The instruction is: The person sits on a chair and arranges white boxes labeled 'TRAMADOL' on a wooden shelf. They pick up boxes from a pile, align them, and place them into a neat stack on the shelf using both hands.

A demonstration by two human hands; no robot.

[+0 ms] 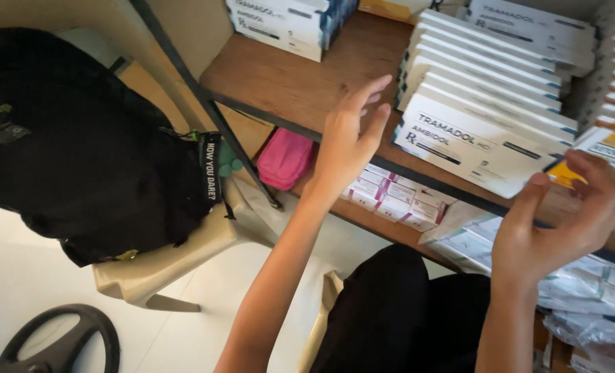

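At centre frame the left hand (349, 141) hovers open-fingered just left of the stack of white medicine boxes (483, 103) on the wooden shelf (287, 83), while the right hand (563, 221), loosely curled and empty, hangs below the stack's right end.

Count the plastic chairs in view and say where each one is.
2. One cream plastic chair stands at left under the black backpack. A second chair, of which only an edge shows, is under the seated person at bottom centre. Others may be hidden.
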